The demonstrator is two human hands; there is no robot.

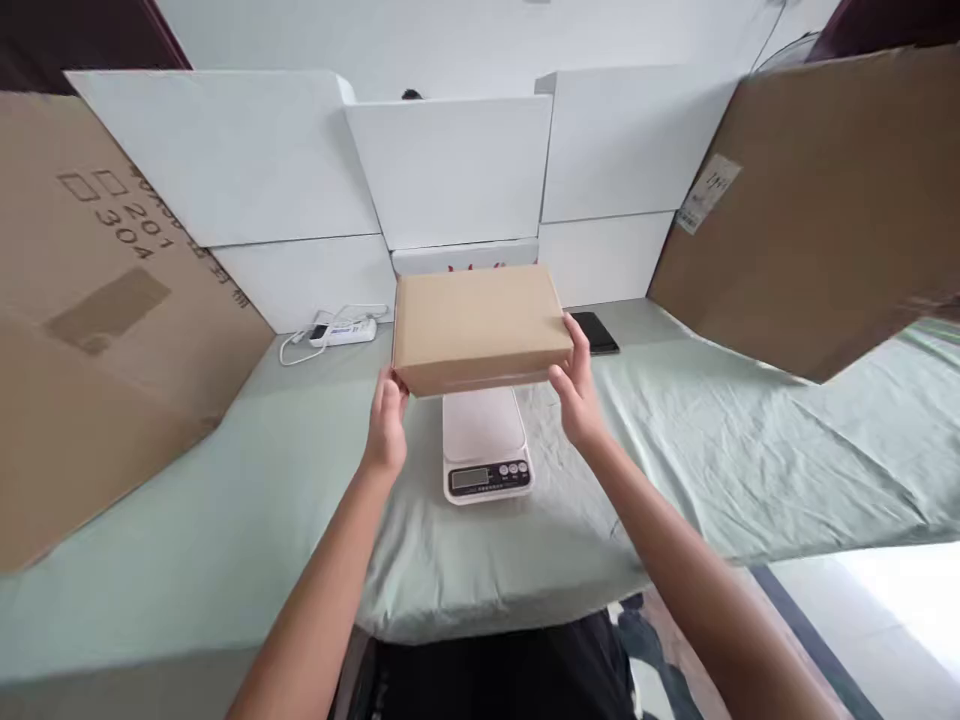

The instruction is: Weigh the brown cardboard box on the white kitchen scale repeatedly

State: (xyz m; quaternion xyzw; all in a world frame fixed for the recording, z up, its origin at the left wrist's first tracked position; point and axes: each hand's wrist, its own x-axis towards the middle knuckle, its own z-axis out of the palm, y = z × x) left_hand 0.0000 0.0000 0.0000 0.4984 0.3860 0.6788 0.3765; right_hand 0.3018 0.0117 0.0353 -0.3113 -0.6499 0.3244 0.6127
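A closed brown cardboard box (480, 315) is held up between my two hands, over the back part of a white digital kitchen scale (486, 430). My left hand (386, 420) grips the box at its near left corner, with the fingers partly hidden behind it. At the near right corner my right hand (577, 390) holds the box, thumb in front and fingers along the side. The scale stands on the green cloth with its display and buttons facing me. The front part of its platform shows bare.
A white power strip (343, 332) with a cable lies at the back left. A dark flat device (595, 332) rests behind my right hand. White boxes (450, 170) line the back. Large cardboard sheets stand left (97, 350) and right (825, 200). Green cloth (300, 560) covers the table.
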